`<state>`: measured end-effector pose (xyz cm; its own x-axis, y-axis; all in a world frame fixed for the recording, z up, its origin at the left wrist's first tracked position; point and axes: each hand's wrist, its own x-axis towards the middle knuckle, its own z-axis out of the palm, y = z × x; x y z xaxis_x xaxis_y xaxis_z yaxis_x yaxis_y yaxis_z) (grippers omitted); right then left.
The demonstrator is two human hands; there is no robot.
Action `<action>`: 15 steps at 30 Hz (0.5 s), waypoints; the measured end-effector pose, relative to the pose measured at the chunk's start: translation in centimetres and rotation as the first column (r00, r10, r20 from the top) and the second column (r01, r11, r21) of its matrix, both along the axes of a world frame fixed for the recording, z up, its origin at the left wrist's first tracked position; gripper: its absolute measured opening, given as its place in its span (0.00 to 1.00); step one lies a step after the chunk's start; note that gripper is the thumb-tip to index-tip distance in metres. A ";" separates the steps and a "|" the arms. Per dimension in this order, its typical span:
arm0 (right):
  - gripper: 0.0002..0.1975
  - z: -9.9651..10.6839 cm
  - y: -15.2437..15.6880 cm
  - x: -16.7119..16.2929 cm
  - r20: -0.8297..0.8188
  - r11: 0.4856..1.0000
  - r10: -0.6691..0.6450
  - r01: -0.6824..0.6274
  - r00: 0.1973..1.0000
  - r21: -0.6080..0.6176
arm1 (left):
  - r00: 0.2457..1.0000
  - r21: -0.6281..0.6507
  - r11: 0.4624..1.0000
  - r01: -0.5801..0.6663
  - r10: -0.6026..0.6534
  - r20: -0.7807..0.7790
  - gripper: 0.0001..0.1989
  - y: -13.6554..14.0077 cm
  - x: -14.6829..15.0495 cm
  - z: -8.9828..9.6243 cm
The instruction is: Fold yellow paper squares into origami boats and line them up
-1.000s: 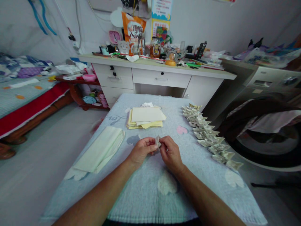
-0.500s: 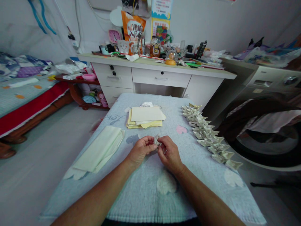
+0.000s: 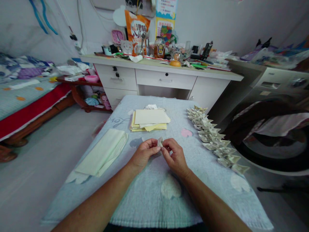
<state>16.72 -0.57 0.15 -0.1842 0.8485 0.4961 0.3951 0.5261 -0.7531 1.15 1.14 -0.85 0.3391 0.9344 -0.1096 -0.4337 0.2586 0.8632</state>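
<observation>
Between my hands, above the middle of the cloth-covered table [image 3: 145, 199], is a small folded paper piece [image 3: 160, 141] with a pointed top. My left hand [image 3: 145, 153] pinches its left side between thumb and fingers. From the right, my right hand [image 3: 174, 156] grips its other edge, thumb and forefinger close together. The lower part of the piece is hidden by my fingers. To the right stand several folded paper boats [image 3: 214, 137] in a slanting row. Beyond my hands lies a stack of paper sheets [image 3: 151, 117], cream on top with yellow ones below.
A folded pale green cloth or paper [image 3: 102, 153] lies at the table's left. Behind stands a white desk [image 3: 166, 79] crowded with jars and a orange snack bag [image 3: 136, 30]. A washing machine [image 3: 272, 83] is at the right, a bed [image 3: 31, 88] at the left.
My right fingers have shifted their hold on the folded paper piece, with the thumb now nearer its front. The piece has turned slightly. The other things stay in place.
</observation>
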 end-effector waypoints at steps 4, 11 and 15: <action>0.04 0.0 0.0 0.0 -0.002 1.000 -0.011 0.011 1.000 0.022 | 1.000 0.007 1.000 0.014 -0.014 -0.016 0.12 0.0 -0.1 -0.1; 0.06 -0.3 0.1 -0.1 0.016 0.998 -0.030 0.029 0.999 0.050 | 1.000 -0.009 1.000 -0.006 0.005 -0.020 0.12 -0.1 0.0 -0.1; 0.06 -0.3 0.1 -0.2 0.021 0.998 -0.028 0.027 0.999 0.057 | 1.000 -0.014 1.000 0.000 0.000 0.019 0.11 -0.2 0.0 0.4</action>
<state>16.56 -0.47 -0.19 -0.1722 0.8242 0.5395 0.4260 0.5561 -0.7136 1.19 0.96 -0.49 0.3412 0.9327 -0.1167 -0.4496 0.2709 0.8511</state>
